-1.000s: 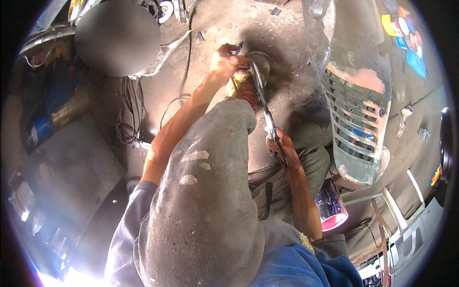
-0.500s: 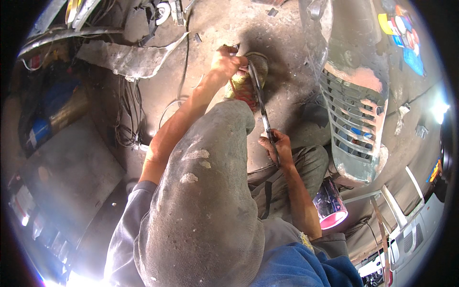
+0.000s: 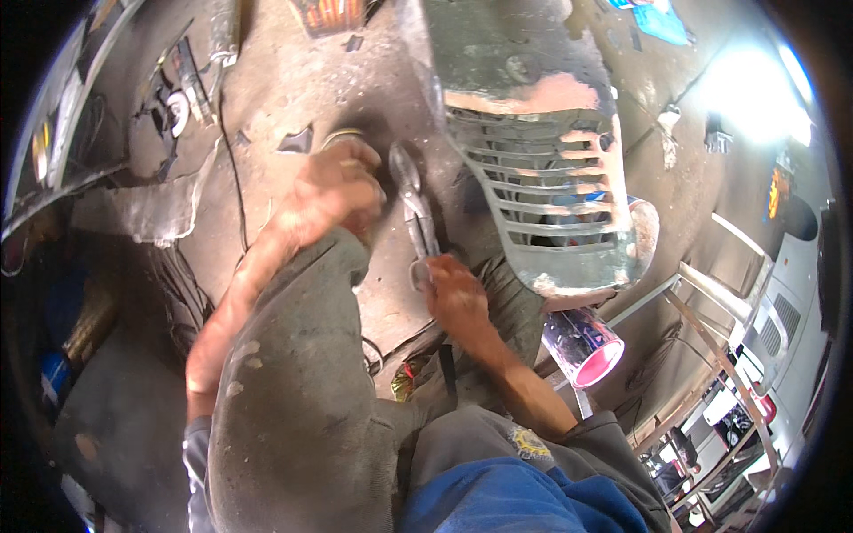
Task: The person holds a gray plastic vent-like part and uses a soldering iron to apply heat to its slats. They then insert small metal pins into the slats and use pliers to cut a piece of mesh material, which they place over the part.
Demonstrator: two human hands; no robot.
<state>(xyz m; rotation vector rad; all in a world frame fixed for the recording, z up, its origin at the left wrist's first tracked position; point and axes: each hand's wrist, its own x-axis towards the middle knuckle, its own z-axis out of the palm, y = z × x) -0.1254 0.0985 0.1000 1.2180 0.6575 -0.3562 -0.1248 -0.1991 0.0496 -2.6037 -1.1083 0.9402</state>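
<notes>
In my right hand [image 3: 458,302] are metal snips [image 3: 414,200], gripped by the handles. Their blades point away from me over the concrete floor and look closed. My left hand [image 3: 333,191], smeared by motion, hovers beyond my raised knee [image 3: 329,266], apart from the blades. Whether its fingers hold anything I cannot make out. Just past it shows the curved edge of a round thing [image 3: 346,135], mostly hidden by the hand. A dark scrap [image 3: 298,140] lies on the floor beside that.
To the right stands a large grey-green slatted panel [image 3: 551,195] with pinkish patches. A dark paint can [image 3: 582,346], pink inside, lies tilted below it. Cables [image 3: 235,191], a torn grey sheet [image 3: 142,213] and small scraps lie at left. A metal frame [image 3: 711,355] stands at far right.
The snips have come away from my left hand and the coloured thing beneath it. My view has swung right, and my left hand has blurred.
</notes>
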